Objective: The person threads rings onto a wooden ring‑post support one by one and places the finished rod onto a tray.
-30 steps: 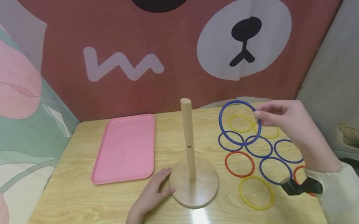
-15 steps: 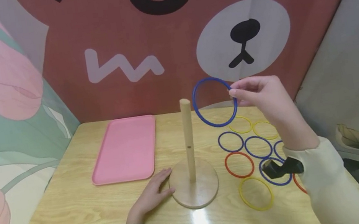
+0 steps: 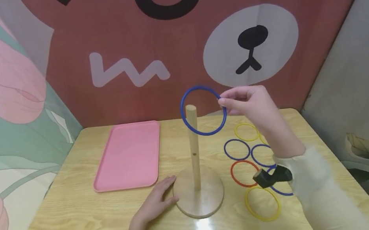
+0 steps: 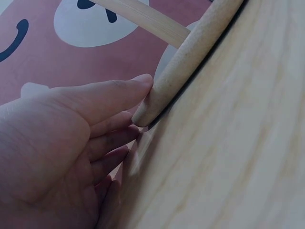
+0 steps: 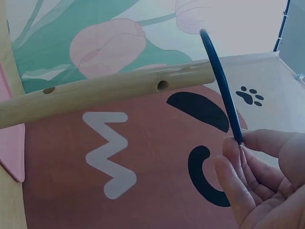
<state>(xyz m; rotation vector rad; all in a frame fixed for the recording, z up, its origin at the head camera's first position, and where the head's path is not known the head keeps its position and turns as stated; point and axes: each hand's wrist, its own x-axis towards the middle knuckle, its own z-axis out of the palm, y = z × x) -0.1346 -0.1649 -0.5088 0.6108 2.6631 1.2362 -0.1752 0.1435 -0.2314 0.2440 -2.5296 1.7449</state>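
My right hand (image 3: 257,110) pinches the edge of a blue ring (image 3: 207,133) between thumb and fingertips. The ring is held up at the height of the wooden post's (image 3: 194,145) top and overlaps it in the head view. Seen from the right wrist, the blue ring (image 5: 222,81) stands nearly edge-on right at the end of the post (image 5: 119,89). The post rises upright from a round wooden base (image 3: 214,194). Beside the base's left rim, my left hand (image 3: 153,205) lies on the table with fingers extended, thumb tip and fingertips touching the rim.
Right of the base lie several rings flat on the table, among them a red ring (image 3: 232,173), a yellow ring (image 3: 279,204) and a blue ring (image 3: 225,150); my right forearm hides some. A pink tray (image 3: 127,155) is at the back left. A bear-printed cloth (image 3: 133,106) hangs behind.
My right hand has carried the blue ring leftward and up from above the other rings to the post's top. The left hand has stayed at the base.
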